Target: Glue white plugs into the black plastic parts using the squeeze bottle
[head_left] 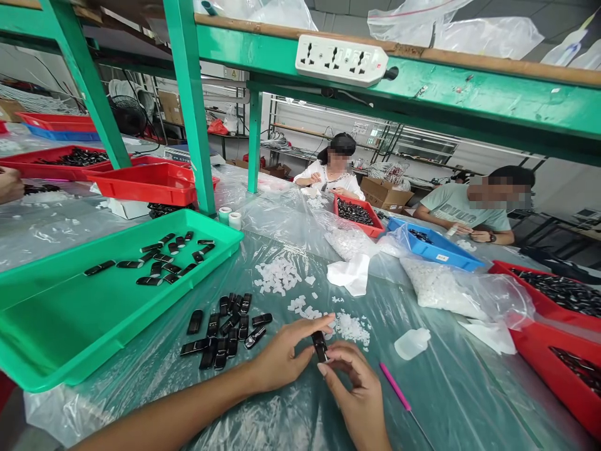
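Note:
My left hand [287, 352] and my right hand [355, 383] meet over the plastic-covered table. Between their fingertips is a small glossy black part [320, 344], upright and gripped from both sides. The thumb and fingers of the right hand pinch its lower end, while the left thumb and fingers close around its upper part. A loose pile of similar black parts [230, 326] lies left of my hands. Just beyond them are heaps of small white pieces [352, 329]. To the right rest a pink-handled thin tool [395, 387] and a small translucent bottle [412, 344].
A green tray [56, 326] with several black parts stands at left. Red bins [554, 357] of dark parts line the right edge, near a bag of white pieces [441, 291]. A green shelf frame [190, 106] rises ahead. Two co-workers sit across the table; another hand shows far left.

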`<state>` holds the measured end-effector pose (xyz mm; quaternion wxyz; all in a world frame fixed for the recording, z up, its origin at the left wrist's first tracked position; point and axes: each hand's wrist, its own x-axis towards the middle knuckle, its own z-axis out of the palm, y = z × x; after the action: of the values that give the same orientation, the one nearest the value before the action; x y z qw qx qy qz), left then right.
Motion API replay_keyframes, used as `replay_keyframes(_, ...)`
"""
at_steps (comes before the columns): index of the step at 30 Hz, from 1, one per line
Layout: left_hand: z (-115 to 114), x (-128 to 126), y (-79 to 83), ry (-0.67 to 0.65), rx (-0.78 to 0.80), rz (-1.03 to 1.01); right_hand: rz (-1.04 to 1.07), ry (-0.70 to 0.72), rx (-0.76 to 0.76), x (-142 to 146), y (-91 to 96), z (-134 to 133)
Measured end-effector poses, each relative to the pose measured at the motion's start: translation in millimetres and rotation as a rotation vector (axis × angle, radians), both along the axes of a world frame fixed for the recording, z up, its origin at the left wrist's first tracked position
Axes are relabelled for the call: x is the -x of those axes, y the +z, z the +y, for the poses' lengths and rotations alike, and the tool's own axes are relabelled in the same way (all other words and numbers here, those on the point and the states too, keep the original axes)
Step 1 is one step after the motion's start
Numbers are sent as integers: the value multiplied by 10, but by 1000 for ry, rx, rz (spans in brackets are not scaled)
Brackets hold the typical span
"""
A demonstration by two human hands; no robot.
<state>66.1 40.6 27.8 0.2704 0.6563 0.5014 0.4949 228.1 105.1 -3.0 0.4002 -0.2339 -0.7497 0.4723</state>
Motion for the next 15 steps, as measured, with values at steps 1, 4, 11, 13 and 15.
replay_keyframes(1,-6,1,6,-12,-1,11,-12,2,-21,-1,5,-1)
replay_keyframes(4,-15,2,21,-37,4,17,-54,-6,-102,-14,19,0)
replay_keyframes(11,28,12,-13,-87,3,94,-92,18,-253,-47,71,-4)
replay_keyframes(13,37,6,-13,-110,14,102,-62,13,-266,-57,85,7)
replay_keyframes(15,34,-7,7,-110,52,104,-7,12,-275,-77,93,23)
